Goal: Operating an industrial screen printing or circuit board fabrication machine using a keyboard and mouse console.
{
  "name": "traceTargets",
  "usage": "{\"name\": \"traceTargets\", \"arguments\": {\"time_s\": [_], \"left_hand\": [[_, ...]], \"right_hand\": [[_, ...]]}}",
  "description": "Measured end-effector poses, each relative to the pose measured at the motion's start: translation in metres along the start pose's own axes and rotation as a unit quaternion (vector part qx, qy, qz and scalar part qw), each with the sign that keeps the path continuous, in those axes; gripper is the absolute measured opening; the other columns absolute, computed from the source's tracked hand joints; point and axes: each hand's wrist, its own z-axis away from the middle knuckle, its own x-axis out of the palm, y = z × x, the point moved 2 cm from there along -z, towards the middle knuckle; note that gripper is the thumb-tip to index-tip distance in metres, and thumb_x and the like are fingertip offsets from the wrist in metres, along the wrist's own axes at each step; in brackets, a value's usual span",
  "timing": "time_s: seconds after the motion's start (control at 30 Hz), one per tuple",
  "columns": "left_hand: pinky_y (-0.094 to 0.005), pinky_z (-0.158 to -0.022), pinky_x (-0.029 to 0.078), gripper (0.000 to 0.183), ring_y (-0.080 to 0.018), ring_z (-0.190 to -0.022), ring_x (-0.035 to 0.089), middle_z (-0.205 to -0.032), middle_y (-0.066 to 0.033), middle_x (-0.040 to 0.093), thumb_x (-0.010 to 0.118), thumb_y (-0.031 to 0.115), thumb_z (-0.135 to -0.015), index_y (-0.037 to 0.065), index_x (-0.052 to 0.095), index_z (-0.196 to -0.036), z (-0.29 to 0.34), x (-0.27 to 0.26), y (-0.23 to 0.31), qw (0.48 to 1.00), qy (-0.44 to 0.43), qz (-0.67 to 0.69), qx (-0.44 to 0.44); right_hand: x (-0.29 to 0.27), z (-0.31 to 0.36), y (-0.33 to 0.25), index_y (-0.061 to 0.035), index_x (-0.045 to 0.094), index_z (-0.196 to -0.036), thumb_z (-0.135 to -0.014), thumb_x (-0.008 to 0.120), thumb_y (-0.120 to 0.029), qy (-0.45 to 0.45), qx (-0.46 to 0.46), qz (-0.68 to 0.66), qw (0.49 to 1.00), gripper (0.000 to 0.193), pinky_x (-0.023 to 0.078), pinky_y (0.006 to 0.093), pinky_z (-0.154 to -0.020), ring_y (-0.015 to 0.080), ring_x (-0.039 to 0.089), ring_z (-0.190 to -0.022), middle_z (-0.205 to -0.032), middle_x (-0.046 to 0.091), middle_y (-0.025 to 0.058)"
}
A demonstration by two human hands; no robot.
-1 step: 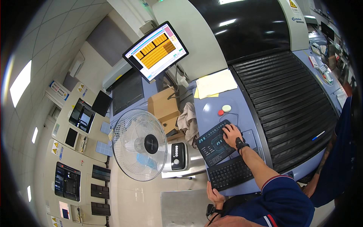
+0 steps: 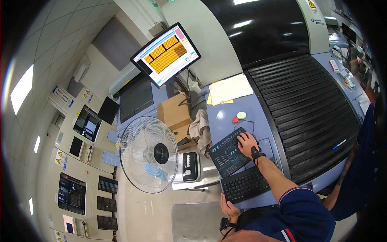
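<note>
My right hand (image 2: 247,146) rests palm down on a black mouse pad (image 2: 225,155) with pale printed graphics. Its fingers curve over a dark computer mouse, nearly all hidden beneath them. Just below the pad lies a black keyboard (image 2: 244,185), tilted along the desk edge. At the keyboard's lower left corner is my left hand (image 2: 229,208), fingers apart and touching or close to its edge; whether they press on it I cannot tell. A lit monitor (image 2: 166,54) with an orange grid of small blocks stands beyond the desk, up and to the left.
A caged fan (image 2: 149,155) stands left of the desk, beside a cardboard box (image 2: 173,108) and a crumpled cloth (image 2: 200,129). Papers (image 2: 230,89), a red button (image 2: 235,120) and a pale green one (image 2: 241,115) are farther up. Right: a ribbed black cover (image 2: 302,117), a pen (image 2: 339,144), another person (image 2: 358,173).
</note>
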Motion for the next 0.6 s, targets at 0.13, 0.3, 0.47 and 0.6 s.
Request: {"name": "traceTargets", "arguments": {"time_s": [0.13,0.3,0.47,0.6], "left_hand": [[-0.0502,-0.113,0.042,0.052,-0.0484,-0.128,0.058,-0.140,-0.0318,0.059,0.042,0.022,-0.099,-0.012,0.059,-0.134,-0.0047,0.0030,0.0007,1.000,-0.006,0.007,-0.005],[-0.0495,-0.114,0.041,0.052,-0.0481,-0.129,0.057,-0.140,-0.0322,0.059,0.042,0.022,-0.099,-0.011,0.059,-0.135,-0.0048,0.0010,0.0001,1.000,-0.005,0.002,-0.002],[-0.0498,-0.112,0.042,0.052,-0.0484,-0.128,0.058,-0.139,-0.0324,0.060,0.042,0.024,-0.100,-0.012,0.059,-0.135,-0.0052,0.0032,-0.0008,1.000,-0.004,-0.003,0.004],[-0.0499,-0.112,0.043,0.051,-0.0485,-0.127,0.058,-0.138,-0.0326,0.060,0.042,0.023,-0.100,-0.012,0.059,-0.134,-0.0051,0.0031,-0.0021,1.000,0.001,-0.004,0.007]], "right_hand": [[-0.0001,-0.0041,0.0030,-0.0080,0.066,-0.125,-0.093,0.067,-0.020,-0.007,-0.017,0.029,0.999,0.034,0.049,0.0486,-0.105,0.0381,0.054,-0.127,-0.132,0.061,0.0091],[0.0002,-0.0053,-0.0007,-0.0080,0.066,-0.125,-0.094,0.066,-0.020,-0.013,-0.026,0.031,0.999,0.033,0.049,0.0485,-0.105,0.0392,0.054,-0.128,-0.133,0.060,0.0087],[-0.0027,-0.0056,0.0015,-0.0080,0.067,-0.122,-0.091,0.069,-0.018,0.001,-0.038,0.007,0.999,0.033,0.050,0.0487,-0.103,0.0387,0.055,-0.126,-0.133,0.060,0.0102],[-0.0035,-0.0066,-0.0015,-0.0079,0.068,-0.121,-0.089,0.070,-0.016,-0.002,-0.041,0.002,0.999,0.033,0.050,0.0486,-0.103,0.0383,0.055,-0.126,-0.134,0.060,0.0110]]}}
